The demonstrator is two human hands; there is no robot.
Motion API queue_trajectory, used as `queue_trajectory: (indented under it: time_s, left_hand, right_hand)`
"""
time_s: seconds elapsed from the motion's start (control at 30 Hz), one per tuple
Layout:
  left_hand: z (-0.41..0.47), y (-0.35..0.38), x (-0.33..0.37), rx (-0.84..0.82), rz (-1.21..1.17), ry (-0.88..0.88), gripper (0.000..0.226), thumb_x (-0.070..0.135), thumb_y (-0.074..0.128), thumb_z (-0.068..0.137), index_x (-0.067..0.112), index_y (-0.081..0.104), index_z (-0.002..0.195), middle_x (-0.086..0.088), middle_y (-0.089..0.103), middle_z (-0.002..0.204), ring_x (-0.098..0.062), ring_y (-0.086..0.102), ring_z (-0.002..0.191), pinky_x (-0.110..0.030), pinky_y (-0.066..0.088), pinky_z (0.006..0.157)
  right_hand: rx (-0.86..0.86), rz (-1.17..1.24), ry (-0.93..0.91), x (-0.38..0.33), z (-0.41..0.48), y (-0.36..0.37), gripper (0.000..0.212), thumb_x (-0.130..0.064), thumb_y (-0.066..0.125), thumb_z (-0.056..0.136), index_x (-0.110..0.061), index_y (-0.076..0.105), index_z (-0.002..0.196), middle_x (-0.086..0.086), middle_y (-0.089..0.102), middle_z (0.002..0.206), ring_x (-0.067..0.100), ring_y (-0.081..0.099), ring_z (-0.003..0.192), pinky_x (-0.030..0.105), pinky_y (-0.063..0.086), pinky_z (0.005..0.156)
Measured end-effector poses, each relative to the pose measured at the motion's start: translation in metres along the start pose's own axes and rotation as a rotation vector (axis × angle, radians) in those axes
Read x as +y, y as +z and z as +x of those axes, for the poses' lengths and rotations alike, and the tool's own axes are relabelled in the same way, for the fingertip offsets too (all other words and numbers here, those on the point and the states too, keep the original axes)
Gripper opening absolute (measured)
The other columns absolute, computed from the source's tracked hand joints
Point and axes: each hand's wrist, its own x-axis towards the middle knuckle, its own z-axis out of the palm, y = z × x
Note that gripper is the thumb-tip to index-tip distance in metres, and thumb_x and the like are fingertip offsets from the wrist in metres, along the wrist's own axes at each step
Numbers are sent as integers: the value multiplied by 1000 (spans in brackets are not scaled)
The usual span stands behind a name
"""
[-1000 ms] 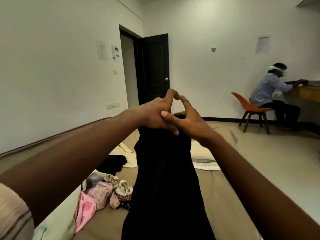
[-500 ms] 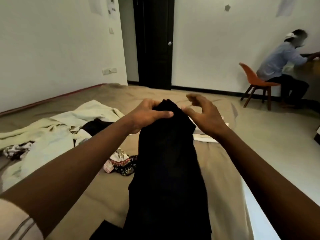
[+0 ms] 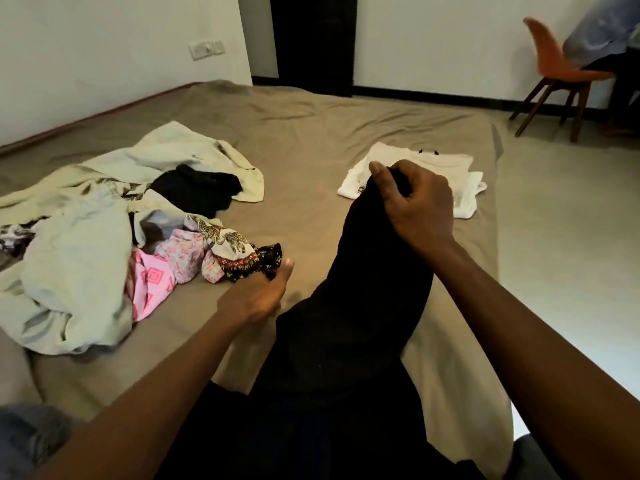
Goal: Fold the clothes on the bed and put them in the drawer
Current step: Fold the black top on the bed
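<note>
A long black garment (image 3: pixel 363 306) hangs from my right hand (image 3: pixel 414 206), which grips its top end above the bed (image 3: pixel 311 140). The lower part of the garment drapes down toward me. My left hand (image 3: pixel 258 294) is lower, beside the garment's left edge, fingers extended and holding nothing that I can see. A folded white garment (image 3: pixel 460 178) lies on the bed just behind my right hand. A loose heap of clothes (image 3: pixel 104 237), pale green, pink and patterned, covers the left of the bed, with another black piece (image 3: pixel 197 190) in it.
The bed's right edge borders bare floor (image 3: pixel 571 237). An orange chair (image 3: pixel 561 74) with a seated person stands at the far right. A dark door (image 3: pixel 311 39) is in the far wall. No drawer is in view.
My view tilted down toward the bed. My left hand let go of the garment's top and dropped to its left side. My right hand took hold of the top and lowered it.
</note>
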Motion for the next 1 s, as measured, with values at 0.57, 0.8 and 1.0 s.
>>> queue_trajectory:
  time_s: [0.57, 0.8, 1.0]
  left_hand:
    - [6, -37, 36, -209, -1361, -308, 33, 30, 54, 105, 6, 70, 88, -13, 71, 83, -22, 70, 71, -31, 58, 59]
    - [-8, -232, 128, 170, -1438, 95, 19, 21, 56, 100, 18, 61, 82, -8, 65, 67, -18, 62, 47, -26, 54, 44]
    - [-108, -408, 199, 981, -1323, 743, 20, 13, 70, 78, 15, 84, 92, 0, 80, 91, -17, 76, 91, -33, 62, 82]
  right_hand:
    - [180, -109, -49, -16, 70, -58, 66, -74, 42, 97, -14, 62, 78, -3, 58, 64, 16, 56, 62, 31, 36, 58]
    - [398, -95, -9, -100, 151, -109, 68, -71, 36, 101, -12, 50, 70, 0, 49, 60, 25, 51, 62, 35, 27, 59]
    - [645, 172, -9, -215, 212, -176, 63, -67, 39, 102, -17, 41, 63, -2, 50, 64, 27, 53, 74, 31, 31, 69]
